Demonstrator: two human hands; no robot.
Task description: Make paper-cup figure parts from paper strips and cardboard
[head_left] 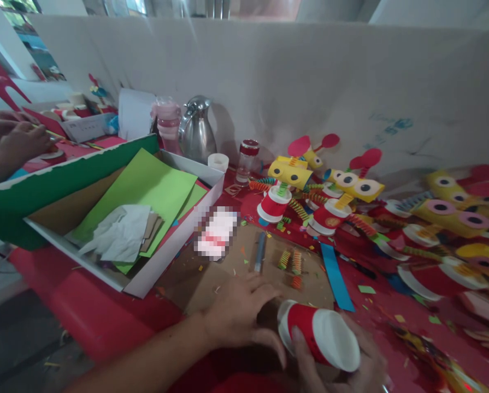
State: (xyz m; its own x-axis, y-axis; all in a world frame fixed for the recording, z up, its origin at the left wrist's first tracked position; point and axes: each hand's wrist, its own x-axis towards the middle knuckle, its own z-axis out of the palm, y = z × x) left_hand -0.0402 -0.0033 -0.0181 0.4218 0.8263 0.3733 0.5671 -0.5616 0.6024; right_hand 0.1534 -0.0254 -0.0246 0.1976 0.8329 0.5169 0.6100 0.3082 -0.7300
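Your right hand (334,382), at the lower right of the frame, grips a paper cup (324,335), its thumb pressed on one side and its fingers wrapped round the other. Your left hand (236,311), at lower centre, has its thumb and fingers spread apart, just beside the cup's left end; whether it touches there you cannot tell. The cup lies tilted on its side in your grasp, white with a broad red band, its pale round end turned right; the band shows small dark marks, too blurred to read.

Just above your hands is a brown board (236,267), bearing three folded paper springs (284,260) and a slim grey-blue strip (260,251). A blue paper strip (336,277) crosses its right edge onto the red bench (375,316). The white wall of a box (174,234) bounds your left side; green sheets (149,191) and a crumpled tissue (119,234) lie inside. Cup figures (334,215) with yellow heads crowd centre right, well apart from your cup; one red band carries a gold emblem. Behind, the pale partition (228,65) bears blue-green handwriting (392,131) at upper right, not legible. Another person's hands (23,142) work at upper left.
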